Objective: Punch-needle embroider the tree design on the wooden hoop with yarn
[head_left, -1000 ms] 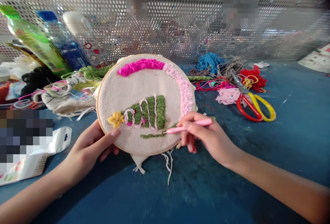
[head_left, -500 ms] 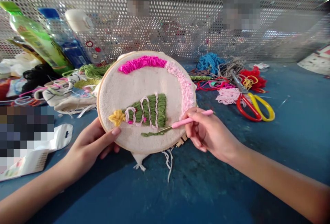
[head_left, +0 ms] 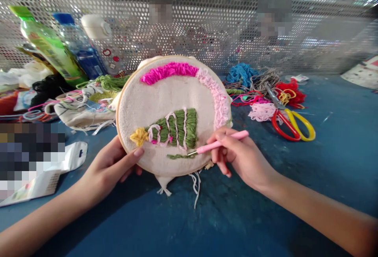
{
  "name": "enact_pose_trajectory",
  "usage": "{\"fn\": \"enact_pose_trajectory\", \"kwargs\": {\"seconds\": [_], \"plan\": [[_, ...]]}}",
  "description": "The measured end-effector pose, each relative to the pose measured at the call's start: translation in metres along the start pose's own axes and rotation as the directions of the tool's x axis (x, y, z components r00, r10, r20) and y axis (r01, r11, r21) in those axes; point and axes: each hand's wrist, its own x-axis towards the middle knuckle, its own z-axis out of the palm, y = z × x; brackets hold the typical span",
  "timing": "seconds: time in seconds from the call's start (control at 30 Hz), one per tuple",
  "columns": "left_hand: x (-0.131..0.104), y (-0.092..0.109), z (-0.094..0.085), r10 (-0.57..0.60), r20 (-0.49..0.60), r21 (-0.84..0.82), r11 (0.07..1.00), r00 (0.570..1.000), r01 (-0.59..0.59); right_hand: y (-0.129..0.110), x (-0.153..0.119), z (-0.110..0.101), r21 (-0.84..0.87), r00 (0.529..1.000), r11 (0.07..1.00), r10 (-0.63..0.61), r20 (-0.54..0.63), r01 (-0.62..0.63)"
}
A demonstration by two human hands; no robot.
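Note:
My left hand [head_left: 109,166] grips the lower left rim of a round embroidery hoop [head_left: 183,95], thumb on the cloth and fingers behind. The cloth bears a green tree [head_left: 191,127] lying sideways with a yellow star [head_left: 138,136], and a magenta and pale pink band [head_left: 169,72] along the upper edge. Pinched in my right hand [head_left: 239,154] is a pink-handled punch needle [head_left: 217,143]. Its metal tip meets the cloth at the right end of a short green stitched line [head_left: 177,156] below the tree. The back of the cloth is hidden.
Scissors [head_left: 292,125] with red and yellow handles lie right of the hoop, by blue yarn [head_left: 242,74], red yarn [head_left: 291,92] and pink yarn [head_left: 262,112]. Bottles [head_left: 53,48] and fabric [head_left: 78,109] stand or lie at left. Behind is a perforated metal screen [head_left: 191,20].
The hoop and both hands appear slightly further right in view, as do the bottles at left. The needle tip has moved a little along the cloth, to the right end of the green line.

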Motion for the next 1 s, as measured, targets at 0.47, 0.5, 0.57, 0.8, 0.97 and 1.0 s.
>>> {"fn": "enact_pose_trajectory", "kwargs": {"seconds": [0.47,0.5,0.57,0.8,0.97,1.0], "plan": [[-0.004,0.002,0.003,-0.043,-0.011,-0.015,0.999,0.999,0.043,-0.006,-0.006,0.002,-0.227,0.998,0.973,-0.013,0.066,0.028],[-0.004,0.002,0.003,-0.028,-0.01,-0.017,0.999,1.0,0.028,-0.005,-0.007,0.004,-0.294,0.996,0.955,-0.007,0.084,0.031],[-0.005,0.004,0.004,0.004,-0.006,-0.02,1.0,1.0,-0.005,-0.004,-0.009,0.01,-0.421,0.991,0.903,-0.034,0.131,0.087],[-0.006,0.007,0.005,0.093,0.015,0.011,0.996,0.996,-0.093,-0.003,-0.006,0.017,-0.382,0.979,0.91,-0.098,0.18,0.161],[-0.005,0.006,0.005,-0.031,-0.031,0.014,0.999,0.999,0.031,-0.003,0.0,-0.003,-0.028,0.998,0.999,-0.039,-0.041,0.038],[-0.004,0.006,0.005,-0.053,-0.033,0.01,0.999,0.998,0.054,-0.004,0.001,-0.005,-0.014,0.995,0.999,-0.052,-0.081,0.051]]}}
